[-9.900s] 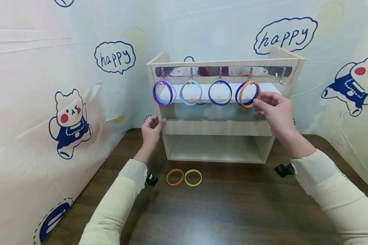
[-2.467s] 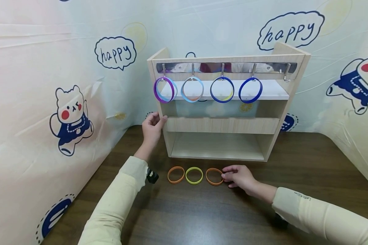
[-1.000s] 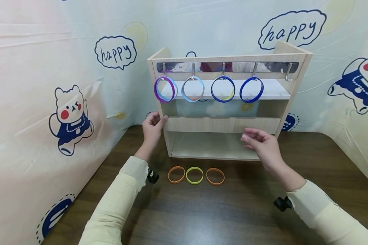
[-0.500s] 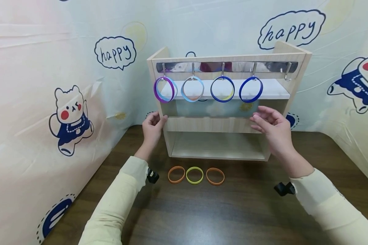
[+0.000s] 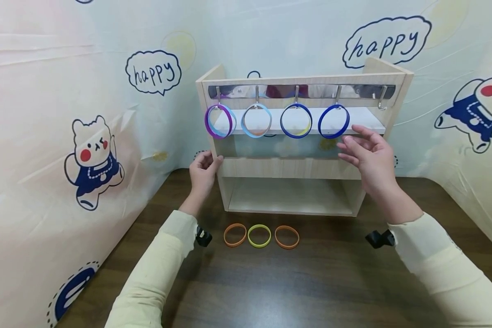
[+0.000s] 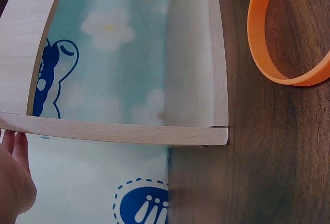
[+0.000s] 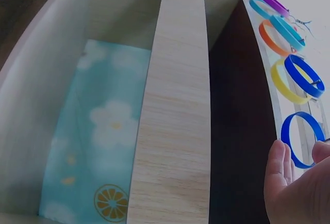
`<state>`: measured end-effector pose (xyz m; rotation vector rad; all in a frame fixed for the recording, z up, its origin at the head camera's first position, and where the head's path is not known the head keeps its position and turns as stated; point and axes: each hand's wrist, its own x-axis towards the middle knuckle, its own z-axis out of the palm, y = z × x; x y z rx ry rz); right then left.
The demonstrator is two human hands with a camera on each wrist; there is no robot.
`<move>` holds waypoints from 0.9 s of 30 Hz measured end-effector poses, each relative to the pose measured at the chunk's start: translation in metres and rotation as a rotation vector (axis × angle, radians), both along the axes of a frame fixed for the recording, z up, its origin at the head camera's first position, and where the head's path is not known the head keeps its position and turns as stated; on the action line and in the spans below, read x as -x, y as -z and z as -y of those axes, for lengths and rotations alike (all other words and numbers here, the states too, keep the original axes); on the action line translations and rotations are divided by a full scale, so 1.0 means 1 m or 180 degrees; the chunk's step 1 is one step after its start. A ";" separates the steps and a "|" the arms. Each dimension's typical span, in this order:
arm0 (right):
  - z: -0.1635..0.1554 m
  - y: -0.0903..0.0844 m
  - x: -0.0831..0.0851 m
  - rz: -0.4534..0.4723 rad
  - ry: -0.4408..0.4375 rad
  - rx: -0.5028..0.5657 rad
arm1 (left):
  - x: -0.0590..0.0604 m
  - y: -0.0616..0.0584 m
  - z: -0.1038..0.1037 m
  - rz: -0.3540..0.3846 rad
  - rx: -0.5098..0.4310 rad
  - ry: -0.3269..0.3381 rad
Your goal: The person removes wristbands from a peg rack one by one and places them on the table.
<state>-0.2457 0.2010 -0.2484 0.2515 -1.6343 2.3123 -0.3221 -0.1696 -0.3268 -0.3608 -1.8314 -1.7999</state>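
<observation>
The right hand (image 5: pixel 371 157) is spread, thumb and fingers parted, just beside the lone blue band (image 5: pixel 332 136) on the fourth hook (image 5: pixel 338 93). From the right wrist, the lower end of that band shows between fingertips and thumb; I cannot tell whether either touches it. The left hand (image 5: pixel 202 171) grips the side of the shelf (image 5: pixel 295 167), thumb on the front edge, fingers bent against the outer face.

The first hook (image 5: pixel 218 94) carries a purple band (image 5: pixel 207 119) in front of a first light blue band (image 5: pixel 234 119). The second hook (image 5: pixel 257 94) holds a second light blue band (image 5: pixel 245 130) and an orange band (image 7: pixel 270 44), the third hook (image 5: pixel 297 93) a dark blue band (image 5: pixel 281 120) and a yellow band (image 7: pixel 281 87).

On the table (image 5: pixel 295 287), in front of the shelf, a left orange ring (image 5: pixel 234 245), a yellow ring (image 5: pixel 259 246) and a right orange ring (image 5: pixel 287 247) lie flat in a row, apart.

The head view shows only slivers of the hanging orange and yellow; the right wrist view shows both clearly, behind their blue partners. The left wrist view shows left fingertips against the shelf's outer face, which the head view partly hides
</observation>
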 end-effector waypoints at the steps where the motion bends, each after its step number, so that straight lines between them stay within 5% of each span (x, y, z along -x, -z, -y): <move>1: 0.000 -0.001 0.001 0.0034 -0.0004 -0.0002 | 0.000 0.000 0.000 -0.0012 -0.0006 0.0000; 27: 0.005 -0.008 0.009 0.0281 -0.0231 0.0010 | 0.002 0.002 0.001 -0.0138 -0.0027 0.0010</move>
